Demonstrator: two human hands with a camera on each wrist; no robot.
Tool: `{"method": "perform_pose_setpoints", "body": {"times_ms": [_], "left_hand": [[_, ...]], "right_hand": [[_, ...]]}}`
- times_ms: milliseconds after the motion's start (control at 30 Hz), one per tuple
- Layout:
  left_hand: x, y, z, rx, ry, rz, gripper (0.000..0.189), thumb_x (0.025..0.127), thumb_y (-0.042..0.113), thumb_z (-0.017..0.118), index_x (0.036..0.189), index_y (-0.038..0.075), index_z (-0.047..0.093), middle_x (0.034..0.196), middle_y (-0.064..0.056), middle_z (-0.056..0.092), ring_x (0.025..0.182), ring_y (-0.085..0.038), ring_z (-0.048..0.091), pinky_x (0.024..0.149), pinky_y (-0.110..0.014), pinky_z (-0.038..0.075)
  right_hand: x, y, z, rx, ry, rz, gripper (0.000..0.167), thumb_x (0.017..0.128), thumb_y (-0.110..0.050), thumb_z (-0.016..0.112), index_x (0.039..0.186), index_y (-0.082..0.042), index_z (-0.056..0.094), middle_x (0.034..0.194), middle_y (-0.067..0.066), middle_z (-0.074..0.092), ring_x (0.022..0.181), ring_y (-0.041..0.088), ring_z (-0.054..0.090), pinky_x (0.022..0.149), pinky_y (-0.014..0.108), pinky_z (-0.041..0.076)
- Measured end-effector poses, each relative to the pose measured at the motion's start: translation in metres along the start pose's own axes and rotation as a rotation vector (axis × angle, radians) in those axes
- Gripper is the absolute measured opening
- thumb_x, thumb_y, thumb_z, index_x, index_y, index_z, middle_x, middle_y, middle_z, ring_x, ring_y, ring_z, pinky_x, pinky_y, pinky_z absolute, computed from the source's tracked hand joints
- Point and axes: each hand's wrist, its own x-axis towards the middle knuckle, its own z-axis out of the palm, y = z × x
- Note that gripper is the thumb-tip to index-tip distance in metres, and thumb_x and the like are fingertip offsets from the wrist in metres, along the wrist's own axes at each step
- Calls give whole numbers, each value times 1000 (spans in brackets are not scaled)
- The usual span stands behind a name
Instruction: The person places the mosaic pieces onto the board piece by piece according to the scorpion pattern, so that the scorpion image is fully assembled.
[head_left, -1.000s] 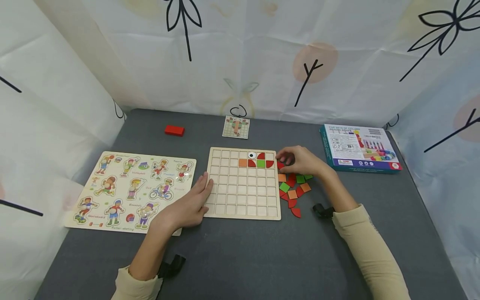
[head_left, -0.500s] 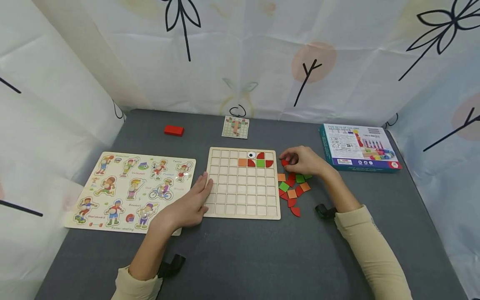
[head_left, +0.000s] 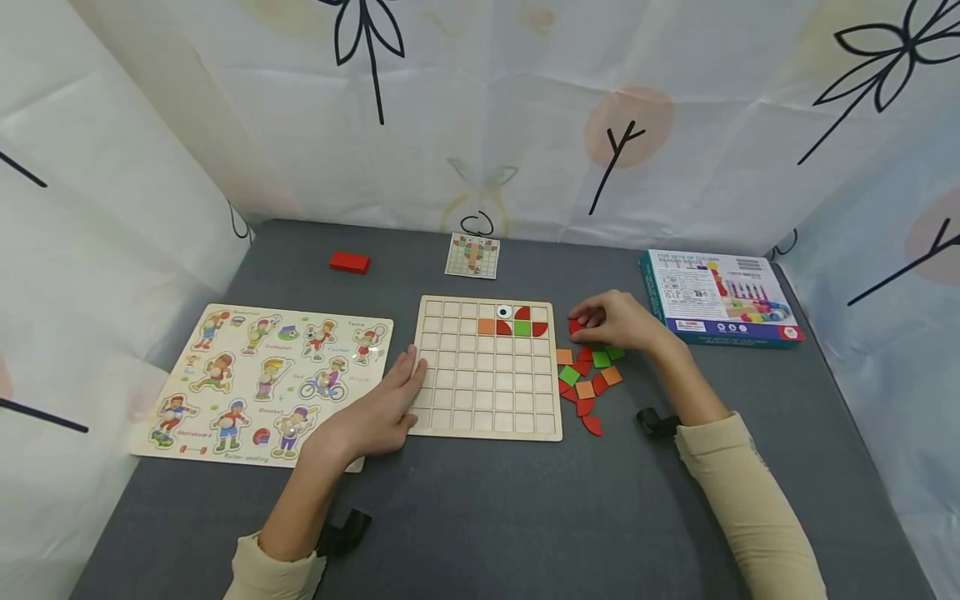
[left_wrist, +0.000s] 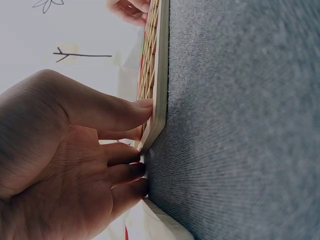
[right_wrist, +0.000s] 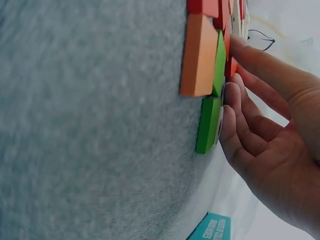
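Observation:
In the head view my left hand (head_left: pixel 378 408) lies along the left edge of a wooden grid board (head_left: pixel 480 392), fingers stretched out. Its thumb presses the board's rim near the front corner in the left wrist view. Several pieces sit in the board's upper right cells: a white eye piece (head_left: pixel 504 312), an orange square (head_left: pixel 487 327), a green square (head_left: pixel 522 328) and red rounded pieces. Right of the board, my right hand (head_left: pixel 618 321) pinches a red piece (head_left: pixel 575 326) between thumb and fingertips, low over the table. Its full outline is hidden by the fingers.
Loose red, orange and green pieces (head_left: pixel 585 389) lie along the board's right side. A pattern card (head_left: pixel 472 255) stands behind the board. A picture puzzle board (head_left: pixel 255 350) is at left, a red block (head_left: pixel 349 262) behind it, and a boxed set (head_left: pixel 723 296) at back right.
My right hand has drawn the red piece a little to the right, away from the board's edge. My left hand has stayed in place.

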Motion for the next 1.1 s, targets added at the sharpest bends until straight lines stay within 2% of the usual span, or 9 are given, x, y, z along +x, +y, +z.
{"method": "perform_pose_setpoints", "body": {"times_ms": [167, 400, 500, 733, 833, 967, 1100], "left_hand": [[-1, 2, -2, 6, 1, 6, 77, 103, 0, 60, 168, -11, 21, 181, -29, 3, 170, -47, 7, 135, -61, 22], [-1, 4, -3, 8, 6, 8, 76, 102, 0, 60, 167, -11, 22, 181, -29, 5, 170, -47, 8, 135, -61, 22], [-1, -2, 0, -17, 17, 25, 77, 102, 2, 61, 168, -10, 22, 182, -28, 5, 170, -47, 7, 135, -61, 21], [6, -25, 17, -74, 72, 59, 81, 101, 6, 63, 170, -4, 23, 184, -22, 4, 172, -41, 6, 139, -47, 11], [5, -20, 13, -71, 51, 64, 80, 102, 4, 62, 170, -6, 22, 183, -25, 3, 171, -44, 5, 138, -55, 15], [1, -8, 4, -64, 25, 36, 79, 101, 1, 61, 169, -9, 22, 182, -27, 3, 171, -47, 5, 135, -64, 20], [1, -9, 5, -70, 39, 39, 79, 101, 2, 62, 168, -9, 23, 182, -27, 4, 171, -46, 6, 136, -60, 19]], "right_hand": [[-1, 4, -2, 1, -6, 12, 36, 93, -21, 88, 121, -1, 79, 107, 15, 78, 96, 23, 70, 81, 23, 55], [-1, 8, -7, 25, -46, -18, 28, 96, -7, 80, 122, 2, 78, 111, 18, 78, 97, 24, 73, 80, 18, 56], [0, 9, -6, 5, -45, -29, 25, 97, -8, 80, 120, 1, 79, 108, 16, 78, 95, 23, 73, 79, 19, 56], [2, 11, -3, -43, -11, -63, 22, 96, -15, 84, 112, -1, 81, 97, 11, 77, 85, 16, 68, 74, 20, 54], [2, 11, -2, -44, 20, -78, 22, 95, -16, 85, 110, -1, 81, 95, 10, 77, 81, 14, 66, 72, 19, 52], [1, 5, 1, -8, 73, -104, 24, 93, -17, 86, 111, -1, 81, 94, 10, 76, 80, 15, 64, 71, 19, 51], [3, -7, 6, 40, 94, -125, 26, 93, -18, 86, 113, -2, 81, 95, 11, 75, 82, 17, 63, 73, 19, 51]]}}
